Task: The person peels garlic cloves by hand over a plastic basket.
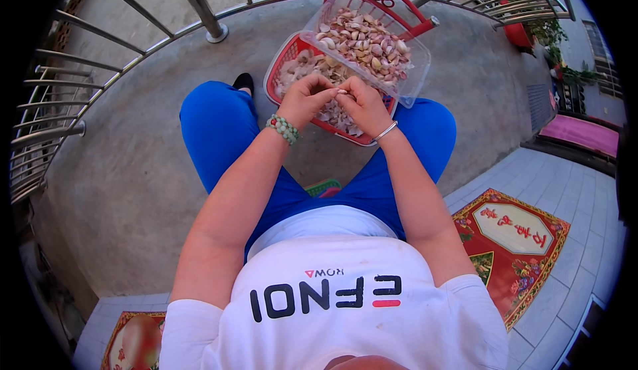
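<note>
A small pale garlic clove (341, 91) is pinched between the fingertips of my left hand (308, 98) and my right hand (365, 106). Both hands are held above a red plastic basket (272, 82). Papery garlic skins (298, 73) fill much of the basket, and more lie beneath my fingers. Just beyond my right hand, a clear plastic container (422, 71) sits tilted over the basket's far right part. It holds many unpeeled garlic cloves (366, 41) with pinkish skins. My fingers hide part of the clove.
Behind the container stands a red metal chair (417, 28). A metal railing (194, 6) curves around the far and left sides of the concrete floor (129, 170). My knees in blue trousers (219, 125) flank the basket. A patterned red mat (518, 250) lies on tiles at right.
</note>
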{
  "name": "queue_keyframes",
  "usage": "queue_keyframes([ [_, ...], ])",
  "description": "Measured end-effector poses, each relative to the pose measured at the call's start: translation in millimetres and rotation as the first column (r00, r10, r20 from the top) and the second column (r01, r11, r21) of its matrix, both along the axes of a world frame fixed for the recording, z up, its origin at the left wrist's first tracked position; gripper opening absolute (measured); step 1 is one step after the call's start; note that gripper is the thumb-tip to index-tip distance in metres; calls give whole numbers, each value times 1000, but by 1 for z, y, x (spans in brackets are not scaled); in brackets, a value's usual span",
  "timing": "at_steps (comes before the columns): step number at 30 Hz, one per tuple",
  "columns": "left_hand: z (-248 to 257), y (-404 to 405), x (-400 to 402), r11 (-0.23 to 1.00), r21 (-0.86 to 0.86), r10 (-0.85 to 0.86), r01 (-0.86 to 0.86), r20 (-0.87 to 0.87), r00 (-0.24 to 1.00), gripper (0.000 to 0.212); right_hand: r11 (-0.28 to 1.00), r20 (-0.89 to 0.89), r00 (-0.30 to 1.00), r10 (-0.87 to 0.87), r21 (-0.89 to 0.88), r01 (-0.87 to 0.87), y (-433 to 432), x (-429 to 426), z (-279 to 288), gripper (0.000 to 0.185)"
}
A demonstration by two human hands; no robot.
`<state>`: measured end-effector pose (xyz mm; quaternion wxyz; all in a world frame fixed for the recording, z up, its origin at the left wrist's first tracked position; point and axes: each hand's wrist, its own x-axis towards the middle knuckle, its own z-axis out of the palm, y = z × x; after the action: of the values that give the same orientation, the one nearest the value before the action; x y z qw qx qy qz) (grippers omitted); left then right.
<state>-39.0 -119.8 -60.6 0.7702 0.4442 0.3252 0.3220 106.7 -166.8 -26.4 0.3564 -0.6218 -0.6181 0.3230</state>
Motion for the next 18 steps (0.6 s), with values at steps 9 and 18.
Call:
queue_keyframes([
  [9, 10, 1, -2, 996, -4, -90, 91, 25, 996, 8, 916, -356, 934, -24, -383, -123, 2, 13, 7, 11],
  [18, 12, -2, -2, 975, 85, -202, 205, -37, 979, 11, 910, -571, 811, -127, -392, -134, -6, 12, -6, 12],
])
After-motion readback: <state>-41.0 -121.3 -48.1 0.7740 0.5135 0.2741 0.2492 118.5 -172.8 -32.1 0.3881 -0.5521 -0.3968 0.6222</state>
